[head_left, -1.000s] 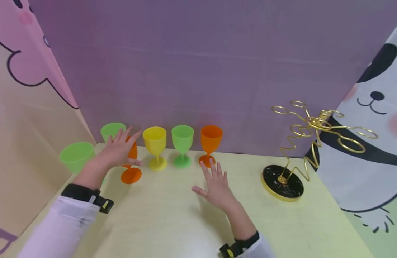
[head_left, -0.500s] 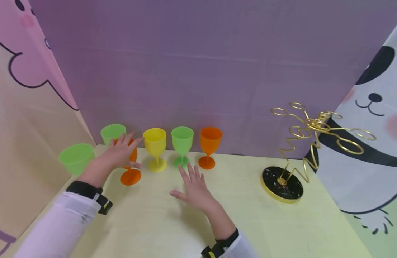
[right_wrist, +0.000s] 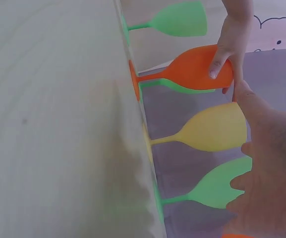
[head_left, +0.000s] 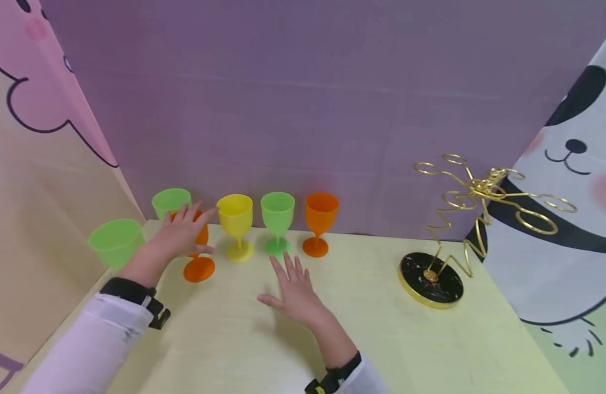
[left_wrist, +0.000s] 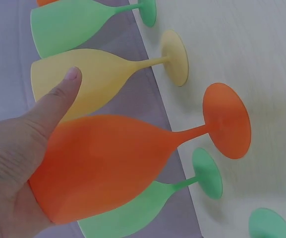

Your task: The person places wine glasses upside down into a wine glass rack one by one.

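My left hand (head_left: 183,235), fingers spread and thumb held out, is at the upper part of an orange goblet (head_left: 199,269) standing on the table. In the left wrist view that orange goblet (left_wrist: 108,163) hides most of the fingers, while the straight thumb overlaps a yellow goblet (left_wrist: 103,79). My right hand (head_left: 299,298) holds nothing; it hovers palm down with fingers spread, its fingertips just in front of the base of a green goblet (head_left: 278,213). The yellow goblet (head_left: 236,216) stands between the hands, near the back wall.
Another orange goblet (head_left: 322,213) is right of the green one. Two more green goblets stand at the left, one in the back corner (head_left: 171,201), one nearer (head_left: 116,241). A gold wire stand with a black round base (head_left: 433,278) is at the right. Purple wall (head_left: 332,109) behind.
My right hand has moved left, from in front of the right-hand orange goblet to in front of the green goblet, and now is nearly still. The left hand has barely moved.
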Tool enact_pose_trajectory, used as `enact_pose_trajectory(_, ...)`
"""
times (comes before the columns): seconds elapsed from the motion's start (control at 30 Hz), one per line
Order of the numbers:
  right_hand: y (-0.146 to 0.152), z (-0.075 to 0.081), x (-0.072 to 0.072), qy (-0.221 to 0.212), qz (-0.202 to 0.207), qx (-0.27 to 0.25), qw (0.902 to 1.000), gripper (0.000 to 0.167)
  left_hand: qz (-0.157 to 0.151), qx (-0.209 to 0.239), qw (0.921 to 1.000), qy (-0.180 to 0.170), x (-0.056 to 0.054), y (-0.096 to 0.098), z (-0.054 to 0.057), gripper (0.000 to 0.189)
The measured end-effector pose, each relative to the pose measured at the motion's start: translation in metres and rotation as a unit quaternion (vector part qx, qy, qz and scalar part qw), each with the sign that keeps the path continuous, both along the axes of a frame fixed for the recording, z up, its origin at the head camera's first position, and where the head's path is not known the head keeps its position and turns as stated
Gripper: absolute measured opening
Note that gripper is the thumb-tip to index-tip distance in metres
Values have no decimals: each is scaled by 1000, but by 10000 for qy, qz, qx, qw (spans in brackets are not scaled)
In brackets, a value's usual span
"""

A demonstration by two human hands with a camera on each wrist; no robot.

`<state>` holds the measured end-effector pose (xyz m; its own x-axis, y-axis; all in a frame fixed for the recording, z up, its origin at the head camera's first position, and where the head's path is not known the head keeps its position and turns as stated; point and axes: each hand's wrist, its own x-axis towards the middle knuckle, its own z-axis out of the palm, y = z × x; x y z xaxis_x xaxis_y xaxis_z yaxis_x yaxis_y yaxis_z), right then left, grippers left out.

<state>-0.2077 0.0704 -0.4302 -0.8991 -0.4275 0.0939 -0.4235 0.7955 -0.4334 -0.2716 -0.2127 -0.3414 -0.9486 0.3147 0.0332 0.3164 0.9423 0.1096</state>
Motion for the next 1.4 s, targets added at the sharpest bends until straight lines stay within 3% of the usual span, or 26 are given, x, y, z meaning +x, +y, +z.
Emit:
enact_pose_trajectory(0.4, 3, -10, -1, -8, -79, 172, 9998, 87, 165, -16, 9998, 113, -2, -1, -6, 90)
enact_pose_trajectory(0.83, 4, -6, 1, -83, -69, 150, 9998, 87, 256, -358, 9985, 339, -2, -1, 1, 78)
enact_pose_trajectory(1.13, 4, -6, 0, -137, -109, 149, 9997, 88, 441, -317, 9977, 407, 6, -2, 5, 72)
enact_pose_trajectory(1.4, 3, -6, 1, -302, 143, -519, 9981, 88, 486, 2, 9973, 547, 20, -3, 10, 69)
